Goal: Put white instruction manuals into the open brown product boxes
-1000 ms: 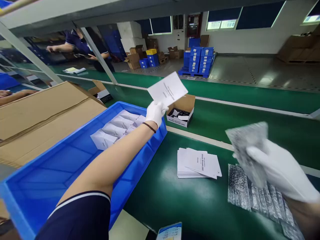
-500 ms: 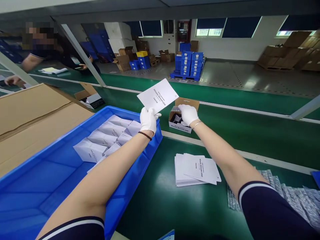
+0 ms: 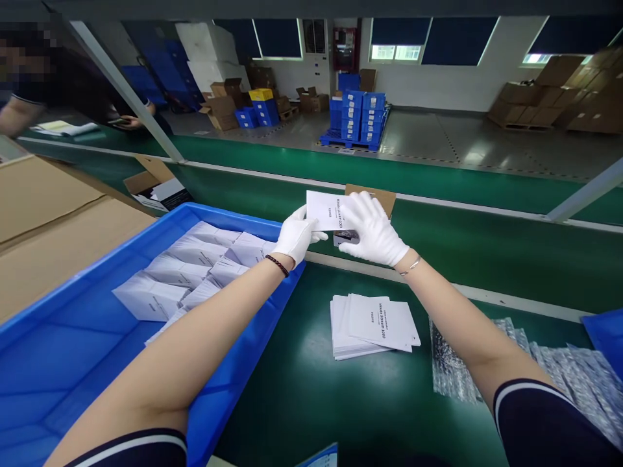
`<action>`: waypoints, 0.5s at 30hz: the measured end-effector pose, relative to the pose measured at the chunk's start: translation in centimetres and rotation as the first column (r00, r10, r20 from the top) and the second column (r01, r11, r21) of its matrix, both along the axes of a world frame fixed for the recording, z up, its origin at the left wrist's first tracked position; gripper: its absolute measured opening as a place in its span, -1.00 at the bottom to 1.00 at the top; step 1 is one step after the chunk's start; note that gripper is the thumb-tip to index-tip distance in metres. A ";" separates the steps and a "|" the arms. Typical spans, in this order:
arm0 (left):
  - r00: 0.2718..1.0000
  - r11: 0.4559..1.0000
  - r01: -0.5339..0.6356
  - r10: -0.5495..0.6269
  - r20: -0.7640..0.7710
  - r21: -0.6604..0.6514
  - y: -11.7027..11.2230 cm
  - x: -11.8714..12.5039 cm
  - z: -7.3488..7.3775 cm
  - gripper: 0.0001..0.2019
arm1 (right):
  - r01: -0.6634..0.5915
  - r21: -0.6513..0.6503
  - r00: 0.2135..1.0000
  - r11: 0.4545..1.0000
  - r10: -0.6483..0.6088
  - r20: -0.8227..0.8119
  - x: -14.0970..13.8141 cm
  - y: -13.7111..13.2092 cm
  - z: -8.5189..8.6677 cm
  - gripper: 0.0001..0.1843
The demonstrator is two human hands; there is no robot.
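Observation:
Both my hands wear white gloves and reach over the green conveyor belt (image 3: 487,259). My left hand (image 3: 294,237) pinches the left edge of a white printed leaflet (image 3: 325,211). This leaflet lies flat over a small open cardboard box (image 3: 377,196) on the belt. My right hand (image 3: 372,230) rests on the leaflet's right side with fingers spread, covering most of the box. A stack of the same leaflets (image 3: 372,318) lies on the near table below my arms.
A blue bin (image 3: 73,363) at left holds several white booklets (image 3: 195,272). Silver foil bags (image 3: 559,383) lie at right. A brown carton (image 3: 53,227) sits far left. Another open box (image 3: 156,188) rides the belt. A person works at upper left.
My left hand lowered the raised leaflet down onto the small box. My right hand, which put a foil bag into the box, now lies on the leaflet.

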State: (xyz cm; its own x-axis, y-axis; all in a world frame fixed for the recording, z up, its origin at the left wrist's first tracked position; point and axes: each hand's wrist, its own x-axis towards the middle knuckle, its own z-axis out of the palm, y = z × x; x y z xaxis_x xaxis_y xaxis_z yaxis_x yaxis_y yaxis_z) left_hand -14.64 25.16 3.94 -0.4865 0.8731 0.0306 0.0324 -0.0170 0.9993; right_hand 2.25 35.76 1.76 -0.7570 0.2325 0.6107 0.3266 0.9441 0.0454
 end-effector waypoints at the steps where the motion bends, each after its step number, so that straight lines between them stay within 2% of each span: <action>1: 0.999 0.999 0.036 -0.036 0.019 -0.013 -0.1 0.2 0.0 -0.56 | -0.042 0.054 0.997 0.998 0.038 0.060 0.1 -0.5 0.3 -0.48; 2: 0.997 0.998 0.062 -0.061 0.037 -0.025 -0.3 0.4 -0.1 -0.56 | -0.051 0.080 0.994 0.996 0.042 0.102 0.1 -0.7 0.3 -0.55; 4: 0.996 0.996 0.065 -0.061 0.066 -0.057 -0.5 0.4 -0.3 -0.51 | 0.022 0.074 0.993 0.997 -0.031 0.116 0.2 -0.3 -0.1 -0.55; 7: 0.998 0.994 0.001 0.007 0.069 -0.108 -0.6 -0.1 -0.7 -0.40 | 0.282 -0.007 0.952 0.959 -0.279 0.128 1.0 1.8 -1.7 -0.53; 9: 0.999 0.994 0.000 0.005 0.038 -0.111 -0.5 -0.4 -0.8 -0.38 | 0.395 -0.044 0.893 0.917 -0.373 0.251 1.8 3.3 -3.3 -0.55; 10: 1.000 0.994 0.013 -0.012 0.015 -0.111 -0.4 -0.5 -0.9 -0.39 | 0.421 -0.065 0.863 0.905 -0.377 0.337 2.2 3.9 -4.1 -0.54; 12: 0.998 0.991 0.041 -0.046 -0.044 -0.124 -0.3 -0.6 -0.9 -0.39 | 0.447 -0.121 0.808 0.886 -0.342 0.479 2.6 4.9 -5.5 -0.40; 15: 0.987 0.984 0.079 -0.100 -0.127 -0.160 -0.3 -0.5 -1.0 -0.43 | 0.503 -0.175 0.753 0.846 -0.330 0.569 3.0 5.1 -6.2 -0.22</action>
